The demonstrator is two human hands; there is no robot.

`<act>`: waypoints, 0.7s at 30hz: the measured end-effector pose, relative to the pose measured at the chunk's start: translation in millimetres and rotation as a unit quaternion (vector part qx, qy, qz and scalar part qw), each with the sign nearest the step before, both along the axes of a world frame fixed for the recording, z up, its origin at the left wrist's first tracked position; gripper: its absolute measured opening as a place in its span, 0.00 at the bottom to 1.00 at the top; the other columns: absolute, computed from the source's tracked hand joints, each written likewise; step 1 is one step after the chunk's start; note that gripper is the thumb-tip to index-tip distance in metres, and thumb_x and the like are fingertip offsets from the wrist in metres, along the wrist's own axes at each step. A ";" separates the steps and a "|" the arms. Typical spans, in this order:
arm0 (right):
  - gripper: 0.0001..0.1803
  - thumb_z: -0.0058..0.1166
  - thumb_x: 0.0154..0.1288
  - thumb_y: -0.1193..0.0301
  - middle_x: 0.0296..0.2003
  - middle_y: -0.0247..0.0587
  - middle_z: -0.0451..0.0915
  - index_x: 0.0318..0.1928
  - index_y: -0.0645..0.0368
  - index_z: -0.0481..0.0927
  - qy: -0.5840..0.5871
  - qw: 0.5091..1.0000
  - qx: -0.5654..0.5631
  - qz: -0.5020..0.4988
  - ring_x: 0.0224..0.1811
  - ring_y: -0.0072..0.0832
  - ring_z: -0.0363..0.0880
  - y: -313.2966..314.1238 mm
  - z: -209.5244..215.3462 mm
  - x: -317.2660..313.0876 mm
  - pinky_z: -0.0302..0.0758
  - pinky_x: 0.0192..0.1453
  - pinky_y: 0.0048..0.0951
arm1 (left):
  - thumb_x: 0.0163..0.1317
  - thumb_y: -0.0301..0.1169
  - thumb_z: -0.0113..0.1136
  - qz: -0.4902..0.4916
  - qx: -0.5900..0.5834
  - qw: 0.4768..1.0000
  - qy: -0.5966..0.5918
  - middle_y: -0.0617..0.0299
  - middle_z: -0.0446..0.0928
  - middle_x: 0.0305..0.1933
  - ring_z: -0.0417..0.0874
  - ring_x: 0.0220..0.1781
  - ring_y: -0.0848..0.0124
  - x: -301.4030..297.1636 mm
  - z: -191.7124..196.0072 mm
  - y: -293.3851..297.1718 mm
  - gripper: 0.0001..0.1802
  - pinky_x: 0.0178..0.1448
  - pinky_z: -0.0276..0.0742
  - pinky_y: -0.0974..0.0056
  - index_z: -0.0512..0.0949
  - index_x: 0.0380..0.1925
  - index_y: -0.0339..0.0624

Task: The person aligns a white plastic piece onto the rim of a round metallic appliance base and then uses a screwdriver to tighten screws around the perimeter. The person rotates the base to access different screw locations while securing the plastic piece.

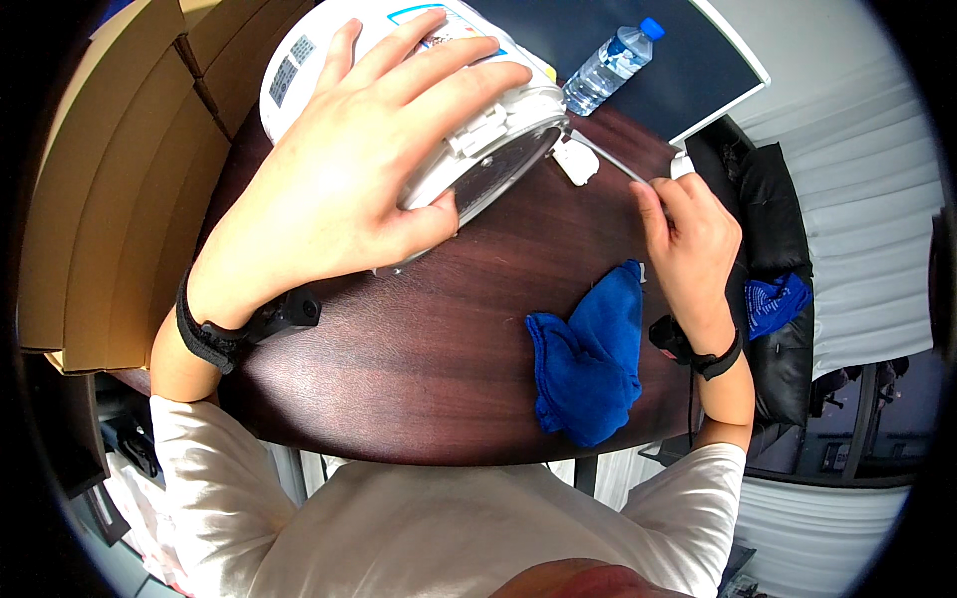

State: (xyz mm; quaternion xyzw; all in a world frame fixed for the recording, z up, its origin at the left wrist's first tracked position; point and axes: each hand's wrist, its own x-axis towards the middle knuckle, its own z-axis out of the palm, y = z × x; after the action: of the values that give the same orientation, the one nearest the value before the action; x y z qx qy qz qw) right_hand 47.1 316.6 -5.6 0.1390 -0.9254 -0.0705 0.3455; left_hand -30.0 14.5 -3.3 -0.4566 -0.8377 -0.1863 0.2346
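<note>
Two hands at work: left hand (359, 159) spread open, braced over a white appliance (523, 105) at the table's (429, 369) far left; right hand (695, 229) closed in a pinch on a thin grey rod (613, 159), by the right edge. Best, probably, to steady the appliance against rocking and work the rod with light pressure. Blue-edged sticker (452, 32) and dark printed patches (285, 80) on the appliance, label on the bottle (610, 70); lettering too small to read.

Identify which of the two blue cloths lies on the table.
The plain blue cloth, bunched on the dark brown table; the other blue cloth, white-patterned, lies on black seating.
</note>
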 end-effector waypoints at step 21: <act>0.13 0.67 0.61 0.62 0.23 0.39 0.72 0.27 0.56 0.81 0.001 1.000 0.008 -0.005 0.25 0.37 0.78 0.8 2.4 0.4 0.72 0.28 0.36 | 0.43 0.36 0.58 0.000 0.005 1.000 0.001 0.53 0.66 0.74 0.56 0.80 0.45 0.1 0.9 0.7 0.43 0.78 0.43 0.31 0.70 0.68 0.49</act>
State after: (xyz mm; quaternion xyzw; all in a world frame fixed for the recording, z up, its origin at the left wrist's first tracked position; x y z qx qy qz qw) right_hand 47.5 317.4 -3.2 0.1367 -0.9253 -0.0794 0.3447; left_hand -29.9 15.2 -2.4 -0.4557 -0.8367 -0.1898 0.2371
